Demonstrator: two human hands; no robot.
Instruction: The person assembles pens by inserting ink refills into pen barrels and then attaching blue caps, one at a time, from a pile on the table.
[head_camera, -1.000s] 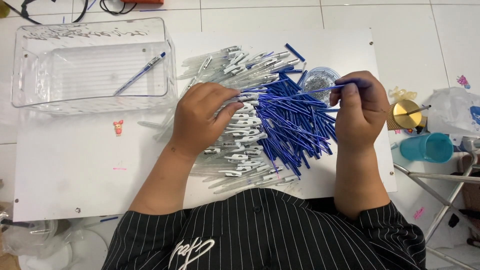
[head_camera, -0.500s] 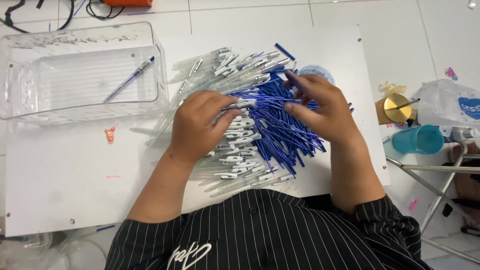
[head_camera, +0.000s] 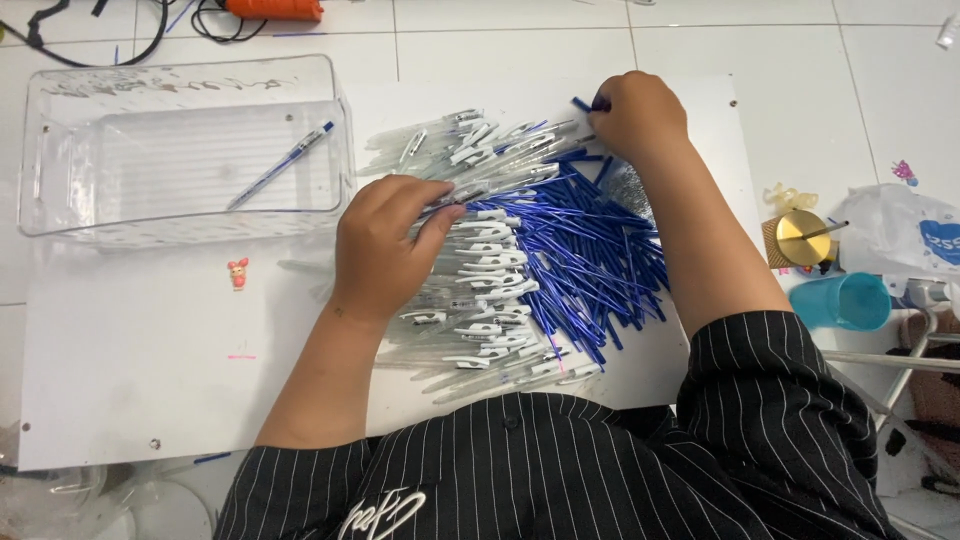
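While the left hand (head_camera: 385, 245) rests curled on the heap of clear pen barrels (head_camera: 470, 290), its fingertips pinch narrowly at one barrel near the top of the pile. The right hand (head_camera: 640, 115) reaches to the far edge of the blue refills (head_camera: 590, 250), fingers closed tight on the tip of one blue refill (head_camera: 582, 103).

Both kinds of part look light, thin and stiff — smooth plastic that probably slides and rolls readily, so a pinch between thumb and forefinger near one end seems the surest hold. Pulling a piece from the tangle may well drag its neighbours along.

All of this lies on a white board (head_camera: 140, 370) set on the tiled floor. To the left stands a clear plastic bin (head_camera: 60, 200) holding a single blue pen (head_camera: 280, 165); the stretch of board below it is bare. On the right the board's edge is close, with a gold-lidded jar (head_camera: 800, 238) and a teal cup (head_camera: 845, 300) just past it.
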